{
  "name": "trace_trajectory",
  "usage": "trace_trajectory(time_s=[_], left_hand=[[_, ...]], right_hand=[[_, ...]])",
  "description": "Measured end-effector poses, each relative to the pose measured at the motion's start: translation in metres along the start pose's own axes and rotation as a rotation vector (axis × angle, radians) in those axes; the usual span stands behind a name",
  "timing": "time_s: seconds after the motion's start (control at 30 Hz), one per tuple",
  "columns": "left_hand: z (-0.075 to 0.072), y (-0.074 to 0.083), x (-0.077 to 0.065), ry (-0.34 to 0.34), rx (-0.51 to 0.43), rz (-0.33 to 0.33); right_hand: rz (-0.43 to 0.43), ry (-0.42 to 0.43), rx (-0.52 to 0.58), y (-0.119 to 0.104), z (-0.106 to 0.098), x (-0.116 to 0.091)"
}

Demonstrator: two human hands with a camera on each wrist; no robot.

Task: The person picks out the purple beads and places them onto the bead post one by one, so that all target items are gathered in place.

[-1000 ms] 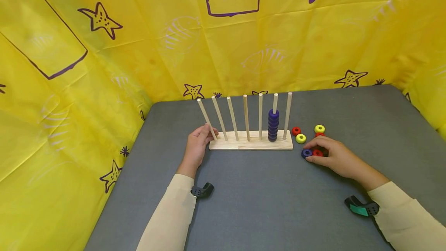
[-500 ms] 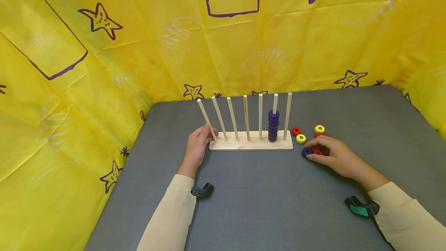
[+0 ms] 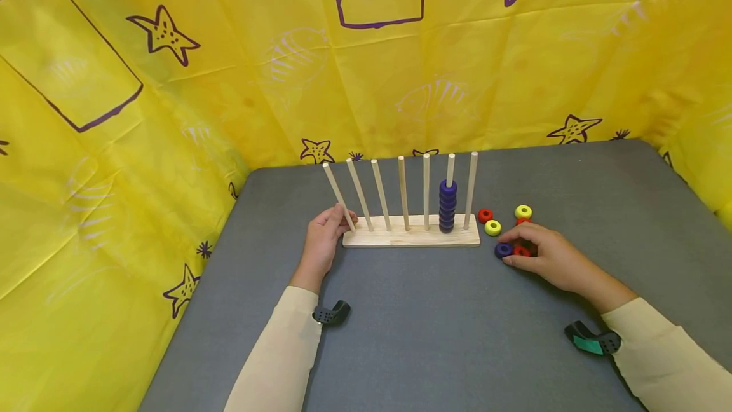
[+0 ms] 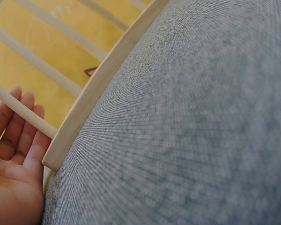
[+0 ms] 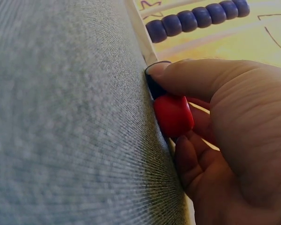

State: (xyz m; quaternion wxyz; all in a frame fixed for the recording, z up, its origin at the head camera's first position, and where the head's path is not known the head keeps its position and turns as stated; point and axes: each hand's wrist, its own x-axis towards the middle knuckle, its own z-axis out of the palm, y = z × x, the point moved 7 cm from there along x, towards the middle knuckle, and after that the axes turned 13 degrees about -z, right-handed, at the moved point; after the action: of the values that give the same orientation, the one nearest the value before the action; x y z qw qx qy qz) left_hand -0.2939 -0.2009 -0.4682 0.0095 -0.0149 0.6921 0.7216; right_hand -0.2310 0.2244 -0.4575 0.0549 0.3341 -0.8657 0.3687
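Observation:
At the left end of a wooden peg rack (image 3: pixel 412 239), my left hand (image 3: pixel 322 243) holds the leftmost peg (image 3: pixel 337 192) low down, its fingers behind the peg and the end of the base. In the left wrist view that hand (image 4: pixel 16 164) shows its palm side. My right hand (image 3: pixel 557 259) pinches a dark blue ring (image 3: pixel 503 250) between thumb and fingers, low at the table. A red ring (image 5: pixel 174 116) sits right beside it, partly under the hand. Several blue rings (image 3: pixel 448 206) are stacked on the second peg from the right.
Right of the rack lie a red ring (image 3: pixel 485 215), a yellow ring (image 3: pixel 493 227) and a farther yellow ring (image 3: pixel 523 212). Another red ring (image 3: pixel 522 222) is partly hidden by the right hand. A yellow patterned cloth (image 3: pixel 366 81) hangs behind the grey table (image 3: pixel 412 323).
Hardly anything moves. The right fingers and the blue ring shift very slightly at the same spot; the left hand stays on the rack.

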Motion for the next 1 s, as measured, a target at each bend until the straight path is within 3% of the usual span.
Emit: trace_trajectory(time_s=[0.43,1.0], left_hand=[[-0.0005,-0.001,0.001,-0.006,0.012,-0.005],[-0.0006,-0.0011,0.0013,-0.011,0.006,0.008]], right_hand=[[-0.044,0.047,-0.032,-0.0027,-0.0015,0.0006],[-0.024,0.061,-0.014,-0.0052,-0.0051,0.0021]])
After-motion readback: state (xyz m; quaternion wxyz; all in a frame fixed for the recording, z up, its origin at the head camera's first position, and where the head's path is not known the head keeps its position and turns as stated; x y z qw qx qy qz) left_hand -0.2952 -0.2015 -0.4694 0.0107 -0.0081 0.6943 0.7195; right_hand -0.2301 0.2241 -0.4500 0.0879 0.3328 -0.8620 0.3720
